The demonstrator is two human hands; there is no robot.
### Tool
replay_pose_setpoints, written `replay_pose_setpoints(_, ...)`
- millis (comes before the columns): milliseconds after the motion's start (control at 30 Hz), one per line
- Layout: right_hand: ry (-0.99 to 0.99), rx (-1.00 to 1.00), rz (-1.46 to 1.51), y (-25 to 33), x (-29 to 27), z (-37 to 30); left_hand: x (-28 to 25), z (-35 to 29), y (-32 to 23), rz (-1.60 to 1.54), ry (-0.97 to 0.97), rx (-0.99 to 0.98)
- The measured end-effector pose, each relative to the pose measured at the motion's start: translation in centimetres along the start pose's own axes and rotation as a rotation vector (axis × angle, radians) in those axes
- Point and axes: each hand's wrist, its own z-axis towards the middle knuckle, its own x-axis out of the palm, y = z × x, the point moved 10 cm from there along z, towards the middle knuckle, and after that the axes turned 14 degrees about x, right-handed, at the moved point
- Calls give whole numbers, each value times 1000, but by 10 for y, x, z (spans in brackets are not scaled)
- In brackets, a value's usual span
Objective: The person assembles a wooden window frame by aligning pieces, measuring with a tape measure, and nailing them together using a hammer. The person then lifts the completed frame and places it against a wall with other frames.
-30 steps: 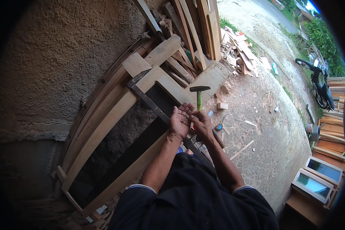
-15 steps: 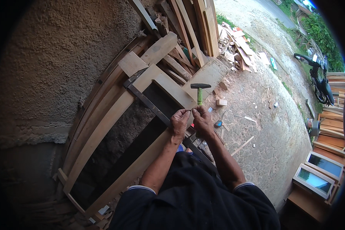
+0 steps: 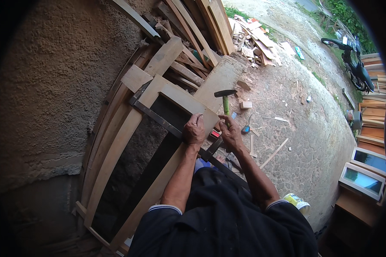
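My right hand [image 3: 231, 135] is wrapped round the green handle of a hammer [image 3: 225, 97], its dark head raised beyond the fist. Just left of it, my left hand [image 3: 194, 129] rests closed on the near corner of a pale wooden frame [image 3: 161, 91]. Its fingertips are pressed together, and whatever they pinch is too small or hidden to make out. A dark metal bar clamp [image 3: 161, 120] lies across the frame, passing below my left hand.
Planks [image 3: 218, 25] lean at the back, beside a scrap-wood pile [image 3: 257, 40]. A rough wall [image 3: 51, 85] stands left. On the ground at right lie a small wood block [image 3: 245, 105], a blue tape measure [image 3: 245, 129] and sticks. A yellow-white bucket [image 3: 298, 202] and a motorcycle [image 3: 354, 64] are farther right.
My hands have come apart from a shared pinch. The left has gone down onto the frame corner; the right has moved rightward, now gripping the hammer's handle lower down with its head tilted.
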Motion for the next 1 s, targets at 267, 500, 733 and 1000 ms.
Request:
replay_pose_setpoints(267, -54, -14, -56, -5, -38, -31, 4, 0, -15, 154, 45, 82)
replay_pose_setpoints(500, -39, -314, -165, 30, -38, -52, 5, -1, -19, 210, 42, 98)
replay_pose_setpoints(733, 59, -214, -560, 18, -20, -59, 10, -1, -17, 264, 62, 145)
replay_pose_setpoints(1000, 101, -246, -791, 25, -7, -66, 11, -1, -16, 315, 79, 161)
